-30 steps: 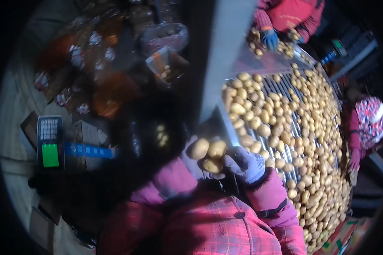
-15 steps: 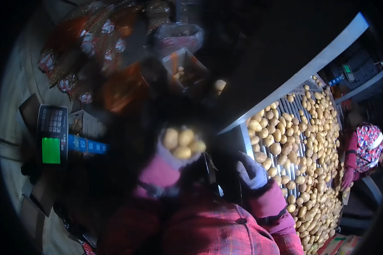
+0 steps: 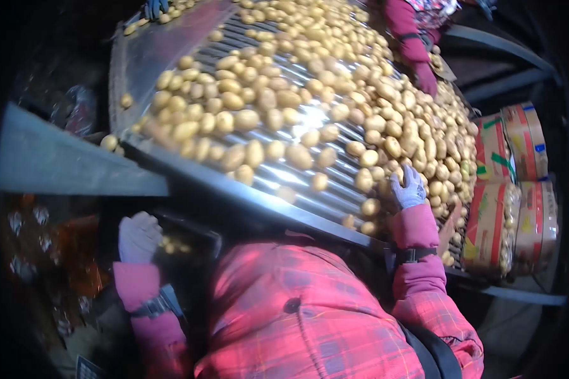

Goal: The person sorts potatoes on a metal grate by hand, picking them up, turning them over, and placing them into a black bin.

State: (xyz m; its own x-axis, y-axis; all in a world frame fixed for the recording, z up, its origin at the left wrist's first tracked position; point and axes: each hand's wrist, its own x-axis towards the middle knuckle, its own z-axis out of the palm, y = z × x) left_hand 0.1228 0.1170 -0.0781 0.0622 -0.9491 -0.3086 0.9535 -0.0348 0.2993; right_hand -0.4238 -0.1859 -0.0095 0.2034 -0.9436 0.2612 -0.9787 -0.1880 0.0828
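My right hand [image 3: 409, 188], in a pale glove, reaches onto the near right part of the roller table [image 3: 265, 180]. Its thumb and fingers are apart and touch the heaped potatoes [image 3: 413, 146]; no potato is visibly lifted. Off the table's near left edge, my left hand [image 3: 139, 237] hangs in a similar glove, loosely open with no potato visible in it. Just right of it, several potatoes [image 3: 174, 245] lie lower down in a dark container, whose outline is hard to make out.
Across the table, another person's gloved hand [image 3: 426, 79] reaches into the potatoes. A blue-gloved hand [image 3: 155, 9] shows at the far left. Printed cartons [image 3: 487, 221] stand at the right. A metal beam [image 3: 76, 158] juts in from the left; orange net sacks [image 3: 79, 252] lie below it.
My view has swung right toward the table. My left hand held several potatoes before and now shows none. My right hand has moved from the table's edge onto the potatoes.
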